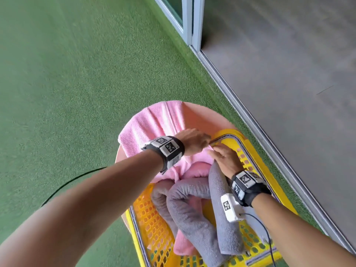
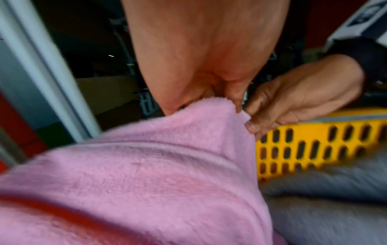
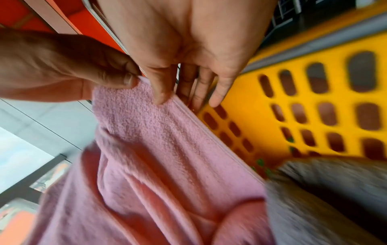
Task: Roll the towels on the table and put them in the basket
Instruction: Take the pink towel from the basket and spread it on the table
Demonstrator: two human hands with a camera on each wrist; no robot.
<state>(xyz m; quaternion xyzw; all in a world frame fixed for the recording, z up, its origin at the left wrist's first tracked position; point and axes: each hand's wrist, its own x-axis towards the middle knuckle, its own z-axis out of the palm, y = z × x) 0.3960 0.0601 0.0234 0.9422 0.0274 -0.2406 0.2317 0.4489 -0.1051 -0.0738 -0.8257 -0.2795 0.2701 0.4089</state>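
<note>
The pink towel (image 1: pixel 146 124) lies unrolled across the round pink surface (image 1: pixel 194 112), its near edge bunched right beside the far rim of the yellow basket (image 1: pixel 248 143). Both hands meet at that edge. The left hand (image 1: pixel 192 141) pinches a corner between thumb and fingers, plain in both wrist views. The right hand (image 1: pixel 227 160) has its thumb pressed on the hemmed border, the other fingers (image 3: pixel 217 92) fairly straight behind the cloth against the basket wall, so it looks to be nipping the hem lightly rather than clenching it.

Inside the basket are grey towels (image 1: pixel 192 209), loosely rolled, and a pink roll (image 1: pixel 185 245) beneath them.

The pink towel is soft terry, light and limp; it will sag and crease wherever it is not held, and should not slip in the fingers. I judge the firmer hem the best place to grip, hands apart along one short edge, so that the roll starts even
</note>
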